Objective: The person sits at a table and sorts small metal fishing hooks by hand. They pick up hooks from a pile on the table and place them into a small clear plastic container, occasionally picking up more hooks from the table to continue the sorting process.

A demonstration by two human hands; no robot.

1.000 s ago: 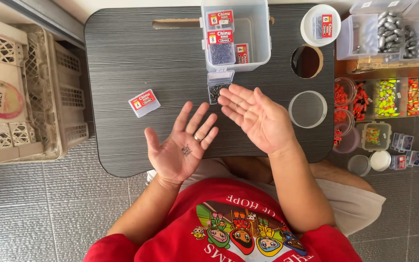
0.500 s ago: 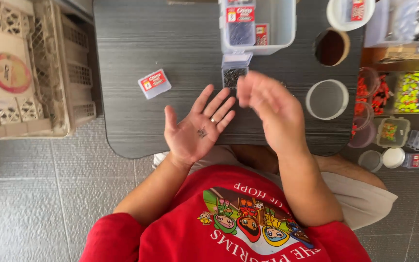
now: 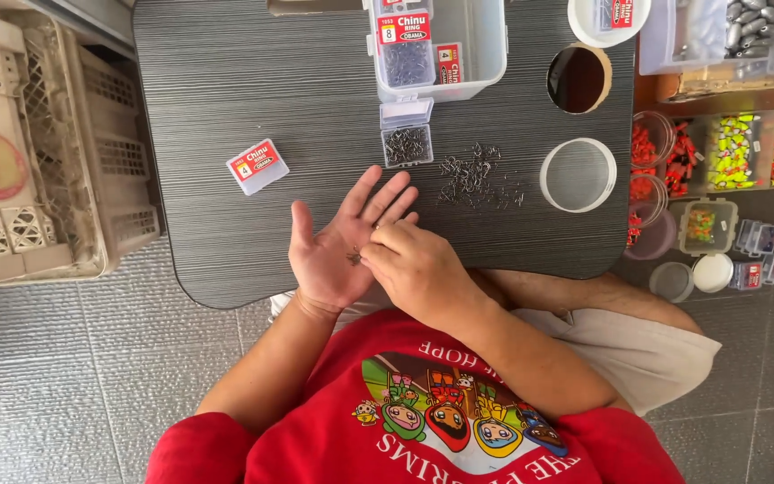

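Fish hooks (image 3: pixel 352 257), tiny, light and sharp, lie in the flat, spread left hand (image 3: pixel 338 246) at frame centre; right hand (image 3: pixel 409 264) fingertips pinch one, likely best by its shank.

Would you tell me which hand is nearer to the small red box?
Left. The left hand lies open just below-right of the red box; the right hand sits farther right.

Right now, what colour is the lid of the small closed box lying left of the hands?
Red and white, on the small box, in the head view.
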